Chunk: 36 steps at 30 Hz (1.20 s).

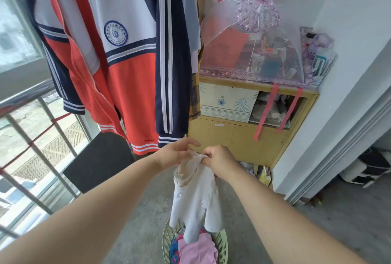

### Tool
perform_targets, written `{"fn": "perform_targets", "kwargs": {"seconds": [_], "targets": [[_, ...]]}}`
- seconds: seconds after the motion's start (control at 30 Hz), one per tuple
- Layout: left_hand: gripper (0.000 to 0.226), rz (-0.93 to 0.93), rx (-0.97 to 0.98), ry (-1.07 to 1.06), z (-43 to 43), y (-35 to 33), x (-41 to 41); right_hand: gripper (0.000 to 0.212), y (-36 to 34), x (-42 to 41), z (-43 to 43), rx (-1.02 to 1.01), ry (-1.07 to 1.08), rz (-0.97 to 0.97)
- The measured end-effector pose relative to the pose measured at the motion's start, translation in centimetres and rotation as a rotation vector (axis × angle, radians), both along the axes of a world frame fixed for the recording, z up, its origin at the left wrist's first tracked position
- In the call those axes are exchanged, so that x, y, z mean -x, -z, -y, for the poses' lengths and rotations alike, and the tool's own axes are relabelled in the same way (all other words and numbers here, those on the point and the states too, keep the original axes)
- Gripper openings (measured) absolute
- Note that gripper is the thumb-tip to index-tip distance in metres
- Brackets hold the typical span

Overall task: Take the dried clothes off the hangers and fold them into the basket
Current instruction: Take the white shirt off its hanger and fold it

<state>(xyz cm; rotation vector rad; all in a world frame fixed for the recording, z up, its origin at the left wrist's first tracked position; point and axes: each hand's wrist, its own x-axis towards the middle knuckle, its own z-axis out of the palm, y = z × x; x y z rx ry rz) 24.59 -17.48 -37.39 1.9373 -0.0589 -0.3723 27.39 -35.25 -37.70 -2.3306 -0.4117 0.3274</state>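
The right hand [219, 158] is closed in a pinch, thumb and fingers gathered on the top edge of a small white garment [195, 198], which looks like a baby's one-piece suit. The left hand [175, 152] is beside it, touching the same top edge from the other side, with its fingers partly spread and loosely curled; whether it actually grips the cloth cannot be told from this angle.

The garment hangs straight down from the two hands, collar uppermost, legs dangling. Its lowest part reaches the basket [222, 246], a pale green openwork one standing on the grey floor directly below. Pink clothes [198, 251] and a bit of blue fabric already lie inside.

The suit looks light, thin and completely limp, so it will sag wherever it is not supported. It seems best held at the two shoulder corners, kept apart, so it hangs flat for folding. Nothing about it appears fragile or slippery.

Further out, above and to the left, a red, white and navy striped jacket [131, 52] hangs in front of a window, not yet taken down. Straight ahead is a yellow cabinet [232, 141] topped by a mesh cover [232, 52].
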Motion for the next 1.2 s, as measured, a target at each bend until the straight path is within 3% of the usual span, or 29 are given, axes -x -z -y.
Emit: {"fn": "perform_targets", "kwargs": {"seconds": [0.1, 0.27, 0.33, 0.5, 0.7, 0.9, 1.03, 1.2], "targets": [[0.061, 0.214, -0.438, 0.121, 0.5, 0.3, 0.0, 0.008, -0.2, 0.1, -0.2, -0.006, -0.005, 0.000], [0.033, 0.447, -0.636, 0.032, 1.0, -0.1, -0.4, 0.017, -0.6, -0.4, -0.1, 0.052, -0.053, 0.012], [0.031, 0.421, -0.646, 0.028, 0.7, -0.4, -0.6, 0.001, -0.5, -0.8, 0.3, 0.174, -0.099, 0.016], [0.033, 0.419, -0.632, 0.001, -0.6, -1.2, -1.2, 0.026, 0.5, -1.4, 2.1, 0.424, -0.175, -0.046], [0.034, 0.466, -0.646, 0.018, -1.0, -1.8, -1.1, 0.015, 1.6, -1.5, 2.4, 0.366, -0.174, -0.089], [0.032, 0.504, -0.624, 0.033, -1.5, -2.3, -0.8, 0.023, 2.7, -1.1, 1.8, 0.195, -0.302, -0.018], [0.028, 0.480, -0.569, 0.041, -1.2, -2.9, -0.4, 0.011, 2.2, -0.7, 0.5, 0.245, -0.428, 0.041], [0.033, 0.481, -0.612, 0.064, -1.0, -3.0, -0.4, 0.037, 1.1, -0.5, -0.8, 0.529, -0.444, 0.079]]}}
